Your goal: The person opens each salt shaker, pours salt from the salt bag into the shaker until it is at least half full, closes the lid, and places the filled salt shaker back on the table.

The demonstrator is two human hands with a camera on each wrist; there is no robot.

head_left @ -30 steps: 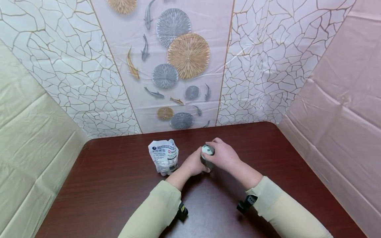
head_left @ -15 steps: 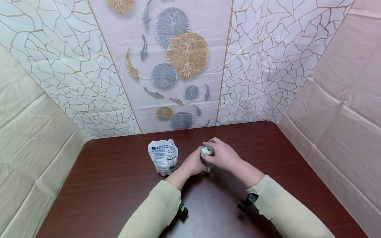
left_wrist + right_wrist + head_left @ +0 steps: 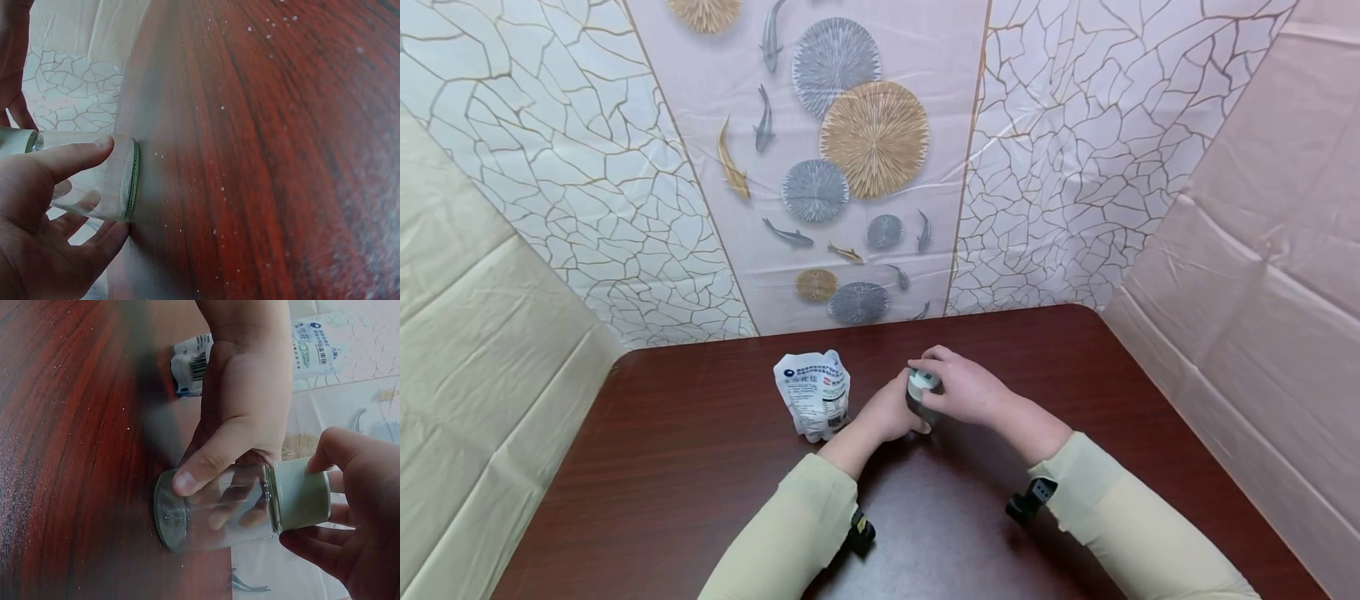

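Left hand (image 3: 887, 414) wrapped round a clear, cylindrical glass jar (image 3: 172, 519), thumb laid along the near side, fingers curled behind and visible through the glass. Right hand (image 3: 966, 387) holds the jar's pale green, round cap (image 3: 303, 494) between thumb and fingers. So the jar sits between the two hands, gripped low by the left, capped end up under the right; the cap is on the mouth. Base close to the dark red-brown wood-grain table (image 3: 647, 467); whether it touches, I cannot tell.

Just beyond the left wrist, on its outer side: a white plastic bag (image 3: 812, 396) with dark blue print, standing on the table. White specks (image 3: 269, 36) scattered over the wood near the left hand.

Hidden or doubtful: from above, the hands cover most of the jar. Left forearm cuts across the bag as seen from the right wrist. How tightly the cap is seated, I cannot make out. Both cream sleeves (image 3: 782, 533) run out of sight at the lower edge.

Writing: the bag carries lines of Chinese characters, a round dark blue emblem, a small red mark and a barcode low down; fine print illegible. Dark green mark on the cap's top, too small to read.
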